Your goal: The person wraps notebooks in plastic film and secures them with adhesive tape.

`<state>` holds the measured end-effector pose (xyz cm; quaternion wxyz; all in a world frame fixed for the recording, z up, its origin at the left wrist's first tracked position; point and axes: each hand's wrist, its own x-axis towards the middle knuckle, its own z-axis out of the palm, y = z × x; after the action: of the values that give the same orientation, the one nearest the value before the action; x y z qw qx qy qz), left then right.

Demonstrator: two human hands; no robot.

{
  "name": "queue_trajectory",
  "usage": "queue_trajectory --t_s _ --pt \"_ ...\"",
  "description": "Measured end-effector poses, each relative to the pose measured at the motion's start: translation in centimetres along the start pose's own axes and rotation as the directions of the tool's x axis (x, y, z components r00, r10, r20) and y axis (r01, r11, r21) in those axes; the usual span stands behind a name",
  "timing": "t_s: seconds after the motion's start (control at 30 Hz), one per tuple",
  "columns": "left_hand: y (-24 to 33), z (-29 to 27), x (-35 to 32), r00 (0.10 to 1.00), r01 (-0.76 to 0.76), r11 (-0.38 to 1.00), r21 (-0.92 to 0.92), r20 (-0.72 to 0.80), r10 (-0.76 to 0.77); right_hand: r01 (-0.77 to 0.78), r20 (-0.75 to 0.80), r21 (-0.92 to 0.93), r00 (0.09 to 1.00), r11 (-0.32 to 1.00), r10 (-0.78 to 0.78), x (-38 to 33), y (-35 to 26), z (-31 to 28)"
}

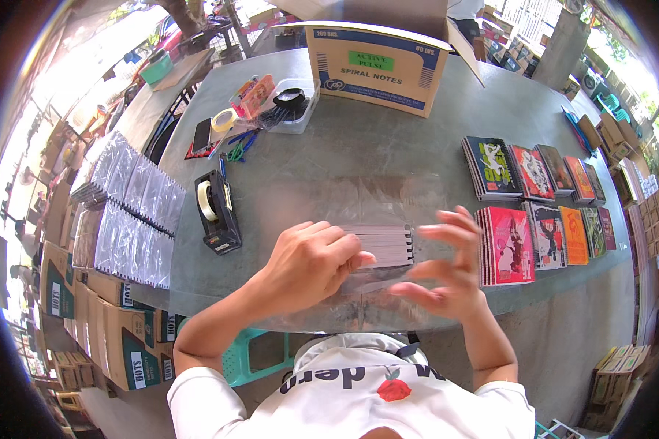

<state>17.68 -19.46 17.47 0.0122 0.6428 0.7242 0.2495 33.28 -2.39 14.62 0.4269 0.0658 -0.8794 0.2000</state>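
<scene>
A stack of spiral notebooks (381,245) stands at the table's near edge, pale page edges up and black coil at its right end. Clear plastic film (359,192) spreads around and beyond it, partly blurred. My left hand (307,260) is closed at the stack's left end, fingers curled and thumb over the pages; it appears to grip the film, though the fingers hide the exact hold. My right hand (450,274) hovers just right of the coil, fingers and thumb apart, slightly blurred, holding nothing visible.
A black tape dispenser (217,211) stands left. Behind it are scissors (240,145), a phone (202,134) and a clear plastic tub (304,115). A cardboard box (373,69) stands at the back. Colourful notebook stacks (507,245) line the right; plastic-wrapped notebooks (135,212) sit left.
</scene>
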Motion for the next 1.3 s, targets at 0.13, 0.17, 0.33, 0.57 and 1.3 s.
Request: queue_trajectory --t_s 0.13,0.17,0.33,0.57,1.3 --pt "2.4 1.1 -1.2 0.980 -0.142 0.974 0.177 -0.116 0.164 -0.354 -0.190 0.266 0.893 0.897 0.408 -8.1 2.1 0.6" --pt "2.9 1.7 -1.5 0.975 -0.179 0.959 0.219 -0.089 0.202 -0.329 -0.115 0.175 0.929 0.928 0.351 -8.4 2.3 1.4" --pt "3.1 -2.2 -3.4 0.883 -0.360 0.929 0.082 0.352 0.311 -0.020 0.237 -0.137 0.970 0.990 0.052 -5.5 1.8 3.6" --pt "-3.0 -2.2 2.2 0.932 -0.284 0.939 0.195 0.285 0.223 0.041 0.444 -0.091 0.896 0.995 0.004 -4.2 0.7 4.9" --pt "-24.0 1.2 -14.9 0.306 0.767 0.624 -0.150 -0.769 -0.561 0.027 0.392 -0.087 0.920 0.996 0.009 -3.8 -0.7 5.7"
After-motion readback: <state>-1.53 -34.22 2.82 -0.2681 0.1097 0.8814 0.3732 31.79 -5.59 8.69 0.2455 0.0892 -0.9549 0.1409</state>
